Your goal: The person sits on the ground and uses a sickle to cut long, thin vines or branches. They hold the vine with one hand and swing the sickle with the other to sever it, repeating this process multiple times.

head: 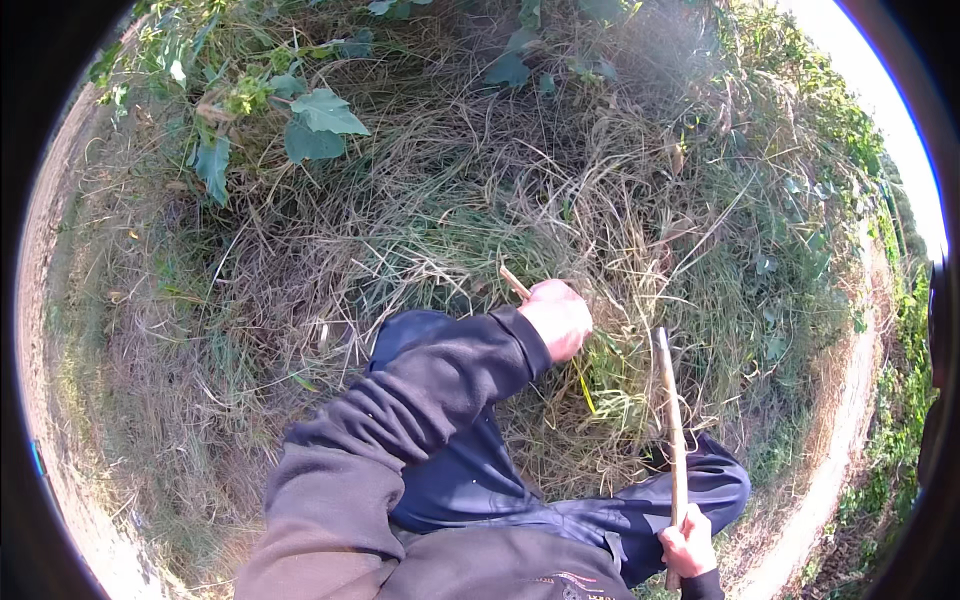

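Observation:
My left hand (556,319) is closed in a fist above the dry grass (465,232), reaching across from the left in a dark sleeve. From it juts the end of a thin pale wooden piece (514,282); the rest is hidden by the hand. At the lower right, my right hand (688,541) grips a long wooden stick (675,427) near its lower end. This stick points away from me, almost upright in the picture, and passes over my right leg. Its far end looks greyish. A tuft of green and yellow grass (615,375) lies between the two hands.
My bent legs in dark blue trousers (465,480) are low on the grass. Broad-leaved green plants (326,124) grow at the upper left. Leafy growth (817,82) lines the right side, with a pale bare strip (847,405) along it. Bare soil (45,225) shows at the left rim.

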